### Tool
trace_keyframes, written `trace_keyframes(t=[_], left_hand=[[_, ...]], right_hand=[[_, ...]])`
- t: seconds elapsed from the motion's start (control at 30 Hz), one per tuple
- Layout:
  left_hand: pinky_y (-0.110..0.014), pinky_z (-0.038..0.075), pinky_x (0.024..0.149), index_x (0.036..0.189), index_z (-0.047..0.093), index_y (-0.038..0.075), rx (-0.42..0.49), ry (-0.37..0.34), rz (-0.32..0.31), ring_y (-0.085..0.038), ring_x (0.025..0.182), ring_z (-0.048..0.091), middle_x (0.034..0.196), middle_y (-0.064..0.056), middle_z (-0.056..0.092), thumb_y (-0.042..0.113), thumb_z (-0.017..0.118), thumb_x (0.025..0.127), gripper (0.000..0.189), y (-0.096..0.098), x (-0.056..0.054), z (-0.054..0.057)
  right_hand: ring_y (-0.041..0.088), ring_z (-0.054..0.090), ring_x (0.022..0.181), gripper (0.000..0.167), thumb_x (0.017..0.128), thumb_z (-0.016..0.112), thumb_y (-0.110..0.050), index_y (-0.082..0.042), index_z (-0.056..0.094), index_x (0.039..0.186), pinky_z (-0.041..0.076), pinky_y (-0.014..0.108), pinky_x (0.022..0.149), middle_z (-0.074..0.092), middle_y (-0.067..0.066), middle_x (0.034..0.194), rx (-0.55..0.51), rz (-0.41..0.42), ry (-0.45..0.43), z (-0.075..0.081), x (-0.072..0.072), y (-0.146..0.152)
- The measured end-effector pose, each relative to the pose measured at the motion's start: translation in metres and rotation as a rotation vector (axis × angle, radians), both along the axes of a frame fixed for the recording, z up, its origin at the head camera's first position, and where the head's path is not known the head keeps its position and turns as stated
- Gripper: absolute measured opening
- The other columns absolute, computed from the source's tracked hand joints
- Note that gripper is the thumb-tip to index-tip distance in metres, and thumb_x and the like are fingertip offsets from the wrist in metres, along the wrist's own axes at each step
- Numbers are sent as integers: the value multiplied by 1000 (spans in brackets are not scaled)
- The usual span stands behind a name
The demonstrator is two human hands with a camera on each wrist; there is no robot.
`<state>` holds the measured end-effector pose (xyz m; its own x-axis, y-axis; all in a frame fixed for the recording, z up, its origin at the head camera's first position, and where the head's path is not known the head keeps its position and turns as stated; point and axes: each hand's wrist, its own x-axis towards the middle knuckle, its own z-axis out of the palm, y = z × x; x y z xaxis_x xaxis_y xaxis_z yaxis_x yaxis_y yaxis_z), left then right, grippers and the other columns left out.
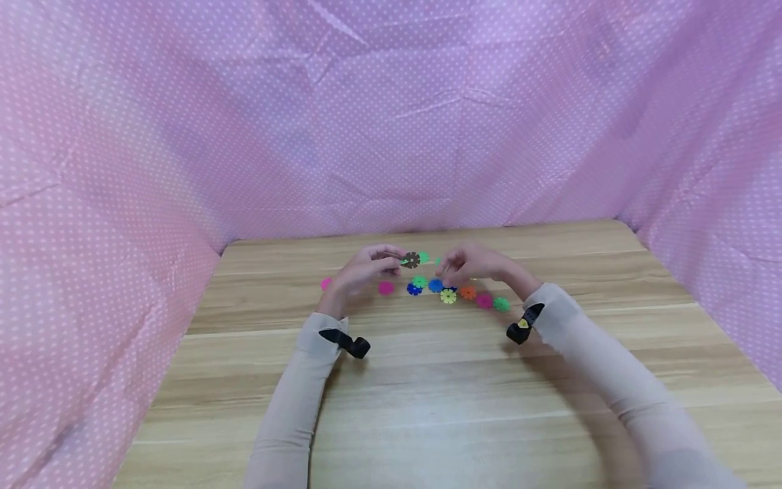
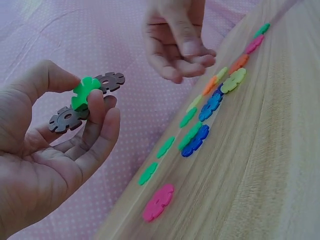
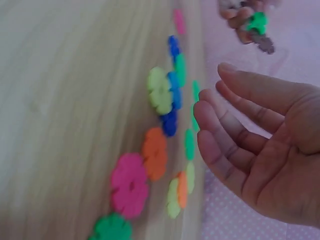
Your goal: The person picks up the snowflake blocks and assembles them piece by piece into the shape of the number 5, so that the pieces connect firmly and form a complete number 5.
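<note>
My left hand (image 1: 364, 268) is raised over the far half of the table, pinching a green notched snowflake disc (image 2: 85, 93) between thumb and fingers. Two brown snowflake discs (image 2: 68, 120) are joined to it, one on either side. To the right, my right hand (image 1: 475, 263) hovers just above the loose discs with relaxed, slightly bent fingers and nothing in its grasp. Nearest it lie a light blue disc (image 1: 436, 285), a yellow disc (image 1: 449, 296) and an orange disc (image 3: 155, 153). In the right wrist view its palm and fingers show bare.
More loose discs lie in rough rows on the wooden table (image 1: 427, 394): a pink disc (image 2: 158, 202), a dark blue disc (image 2: 195, 141), a magenta disc (image 3: 129, 185) and several green ones. Pink dotted cloth (image 1: 391, 136) hangs behind and along both sides.
</note>
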<state>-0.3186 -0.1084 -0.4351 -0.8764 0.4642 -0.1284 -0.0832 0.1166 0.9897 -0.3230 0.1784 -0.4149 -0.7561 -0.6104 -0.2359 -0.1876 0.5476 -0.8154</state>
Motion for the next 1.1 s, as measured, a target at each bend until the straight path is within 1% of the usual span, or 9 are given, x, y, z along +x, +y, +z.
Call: trace_keyframes(t=[0.1,0.13,0.23,0.3,0.53,0.63,0.87,0.97,1.1], left_hand=[[-50,51,110,127,63,2,-14,-2,-9,-14,92,68,122,-30,63,9,61,101,28,-1,0,0],[-49,52,109,127,63,2,-19,-3,-11,-14,92,68,123,-31,62,10,61,101,27,-1,-1,0],[-45,54,106,127,63,2,-29,-3,-12,-14,92,68,125,-31,61,10,61,101,28,-2,-1,-2],[-42,55,104,127,63,2,-29,-5,-11,-13,92,68,126,-32,60,10,61,101,28,-3,-2,-3],[-30,59,95,128,63,2,-25,3,-17,-12,92,68,127,-35,58,9,60,101,28,-2,-2,-5],[-30,59,95,128,63,1,-14,1,-20,-13,92,68,128,-36,57,9,60,101,28,-2,-2,-4],[-40,56,103,128,62,0,8,-2,-24,-13,91,67,130,-36,55,8,59,102,27,-2,0,-2],[-39,57,103,128,62,0,8,-2,-24,-12,91,67,131,-37,54,8,59,102,28,-2,0,-2],[-32,59,97,128,62,-1,12,-2,-26,-12,91,68,132,-38,54,7,58,102,28,-1,0,-2]], right_hand=[[18,68,83,26,88,72,5,8,69,113,60,28,78,74,21,96,13,53,17,-4,2,0],[18,68,82,25,87,73,7,8,70,112,60,26,76,73,21,95,21,70,29,-5,3,0],[16,64,79,23,85,74,9,7,72,108,57,22,71,71,20,92,39,104,64,-10,4,0],[15,61,78,23,84,75,9,6,72,107,56,21,68,68,18,90,46,110,68,-13,4,0],[15,52,75,26,83,77,9,6,73,109,48,19,61,61,15,86,48,116,42,-17,5,0],[16,50,75,24,83,77,8,6,73,107,46,19,61,60,15,86,57,119,50,-19,4,-1],[19,50,79,19,81,81,4,2,69,96,46,23,65,60,14,88,112,111,88,-22,1,-2],[18,52,79,18,82,80,5,2,66,94,48,24,67,60,11,87,109,112,74,-21,1,-1],[16,56,77,15,84,77,5,1,67,95,51,23,68,63,6,85,89,99,50,-20,0,0]])
